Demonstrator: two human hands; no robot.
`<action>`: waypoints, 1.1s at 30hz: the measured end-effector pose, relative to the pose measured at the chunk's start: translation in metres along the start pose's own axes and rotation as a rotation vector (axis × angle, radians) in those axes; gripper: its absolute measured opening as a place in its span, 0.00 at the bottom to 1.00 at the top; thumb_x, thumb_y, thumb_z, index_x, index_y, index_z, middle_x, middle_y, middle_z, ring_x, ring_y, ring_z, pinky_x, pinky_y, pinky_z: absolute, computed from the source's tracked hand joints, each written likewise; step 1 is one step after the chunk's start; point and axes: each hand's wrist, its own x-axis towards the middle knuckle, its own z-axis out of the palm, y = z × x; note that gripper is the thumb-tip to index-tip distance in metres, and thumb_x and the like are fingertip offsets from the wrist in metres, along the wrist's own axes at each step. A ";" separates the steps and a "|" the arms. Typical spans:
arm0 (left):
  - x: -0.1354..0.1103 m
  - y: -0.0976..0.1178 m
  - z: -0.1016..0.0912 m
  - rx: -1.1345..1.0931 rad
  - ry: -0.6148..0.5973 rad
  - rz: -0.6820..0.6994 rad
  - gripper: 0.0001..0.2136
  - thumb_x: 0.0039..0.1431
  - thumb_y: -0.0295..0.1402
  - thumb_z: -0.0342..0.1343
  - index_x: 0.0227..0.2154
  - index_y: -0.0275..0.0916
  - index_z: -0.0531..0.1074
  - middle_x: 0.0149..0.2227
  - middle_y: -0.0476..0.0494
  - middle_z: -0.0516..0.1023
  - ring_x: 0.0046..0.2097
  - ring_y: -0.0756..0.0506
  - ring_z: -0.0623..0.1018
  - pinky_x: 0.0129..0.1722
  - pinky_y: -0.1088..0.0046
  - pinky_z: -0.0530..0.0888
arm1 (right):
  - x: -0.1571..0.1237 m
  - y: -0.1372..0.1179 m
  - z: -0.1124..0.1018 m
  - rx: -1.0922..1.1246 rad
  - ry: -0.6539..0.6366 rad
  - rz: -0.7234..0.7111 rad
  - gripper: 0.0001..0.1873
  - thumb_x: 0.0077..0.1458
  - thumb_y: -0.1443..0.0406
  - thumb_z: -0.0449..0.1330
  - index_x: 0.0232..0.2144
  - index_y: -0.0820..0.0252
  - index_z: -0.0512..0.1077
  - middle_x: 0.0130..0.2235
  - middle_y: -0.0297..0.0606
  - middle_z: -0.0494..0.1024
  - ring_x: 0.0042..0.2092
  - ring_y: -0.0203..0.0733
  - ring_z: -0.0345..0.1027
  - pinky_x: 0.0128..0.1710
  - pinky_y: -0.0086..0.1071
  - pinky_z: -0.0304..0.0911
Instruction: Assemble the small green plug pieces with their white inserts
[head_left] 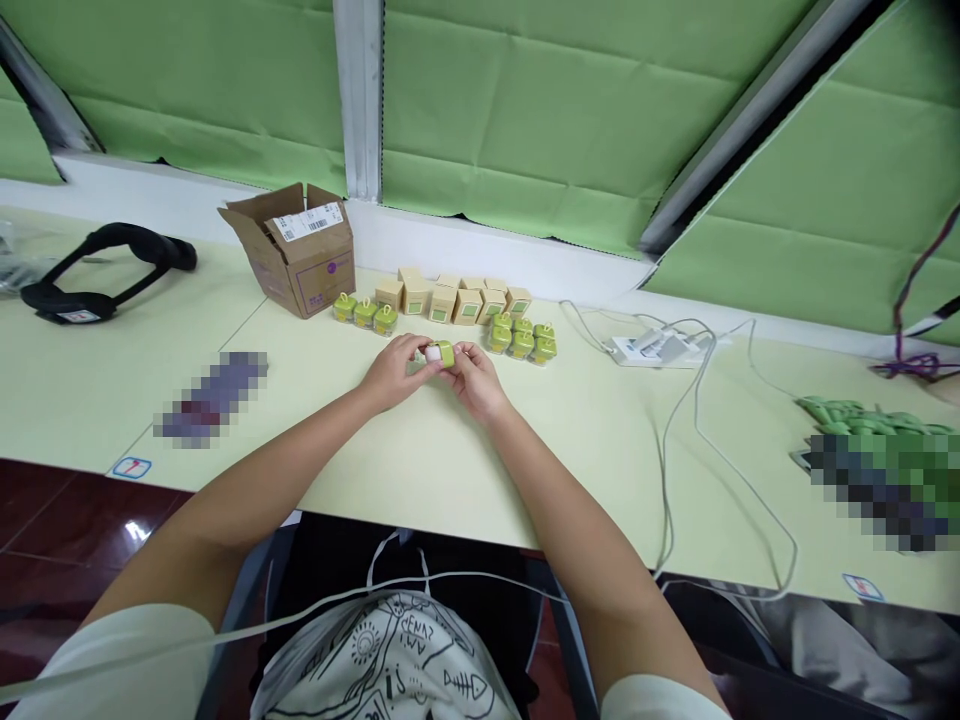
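Desk (465, 470) surface, pale yellow-green, runs the width of the view below a wall of green blinds (570, 110). At its far left lies a black head strap (97, 270), and near the back stands an open cardboard box (296, 250), tipped a little and with its flaps up; what it holds cannot be seen from here. Just right of the box runs a row of small tan cartons (450, 297), closed as far as can be told, with three green-capped jars (365, 312) in front of its left end and a cluster of more such jars (523, 338) in front of its right end. Farther right, a white power strip (660, 347) trails grey cables (697, 430) toward the desk's near edge, and a heap of green parts (862, 415) sits near the right edge.

Both hands meet at the middle of the desk, just in front of the carton row. Between them is a small jar (439, 353), white with a green cap, its long axis lying roughly left to right. The left hand (394, 368) closes its fingertips on the white end; the right hand (474, 378) pinches the green cap end. Neither hand is nearer: each is touching the jar, which is raised slightly off the desk.
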 end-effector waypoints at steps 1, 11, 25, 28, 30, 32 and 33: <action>0.000 -0.002 0.000 -0.032 0.017 -0.001 0.17 0.68 0.44 0.60 0.54 0.40 0.75 0.48 0.40 0.80 0.47 0.42 0.78 0.50 0.63 0.76 | -0.001 0.000 0.000 0.003 -0.012 -0.016 0.17 0.56 0.55 0.72 0.35 0.52 0.67 0.36 0.28 0.80 0.37 0.36 0.77 0.42 0.31 0.78; 0.002 -0.003 0.002 -0.179 0.063 -0.055 0.16 0.63 0.40 0.64 0.51 0.40 0.78 0.46 0.42 0.80 0.44 0.44 0.79 0.46 0.65 0.78 | -0.004 -0.004 -0.001 0.074 -0.078 0.058 0.14 0.56 0.59 0.69 0.42 0.52 0.71 0.42 0.32 0.84 0.43 0.39 0.80 0.47 0.34 0.78; 0.001 -0.015 0.002 0.109 0.075 0.349 0.12 0.64 0.27 0.58 0.50 0.39 0.76 0.46 0.40 0.75 0.48 0.42 0.78 0.50 0.63 0.78 | -0.001 0.009 -0.002 -0.046 -0.096 0.109 0.31 0.48 0.57 0.79 0.52 0.55 0.75 0.40 0.36 0.87 0.43 0.41 0.83 0.55 0.41 0.78; 0.002 -0.015 0.002 0.144 0.069 0.365 0.14 0.64 0.26 0.58 0.51 0.39 0.75 0.49 0.38 0.75 0.51 0.40 0.77 0.52 0.61 0.78 | 0.000 0.010 -0.002 -0.053 -0.123 0.105 0.29 0.51 0.57 0.77 0.53 0.54 0.75 0.41 0.36 0.87 0.44 0.43 0.83 0.55 0.45 0.79; 0.002 -0.015 0.002 0.157 0.059 0.374 0.14 0.64 0.26 0.57 0.52 0.39 0.75 0.50 0.37 0.75 0.52 0.39 0.77 0.54 0.59 0.77 | 0.001 0.012 -0.003 -0.075 -0.136 0.085 0.28 0.53 0.55 0.76 0.53 0.54 0.75 0.42 0.36 0.87 0.43 0.43 0.83 0.54 0.45 0.79; 0.003 -0.014 0.001 0.169 0.043 0.383 0.14 0.65 0.26 0.57 0.52 0.38 0.75 0.50 0.37 0.76 0.53 0.39 0.77 0.55 0.58 0.77 | 0.002 0.013 -0.003 -0.098 -0.153 0.059 0.26 0.53 0.54 0.74 0.52 0.54 0.76 0.43 0.36 0.87 0.43 0.43 0.83 0.54 0.45 0.80; 0.003 -0.014 0.001 0.176 0.031 0.385 0.14 0.65 0.27 0.56 0.53 0.38 0.74 0.50 0.37 0.76 0.53 0.38 0.77 0.55 0.57 0.77 | 0.003 0.014 -0.004 -0.108 -0.162 0.046 0.26 0.54 0.53 0.74 0.51 0.54 0.77 0.43 0.36 0.86 0.43 0.43 0.83 0.53 0.44 0.80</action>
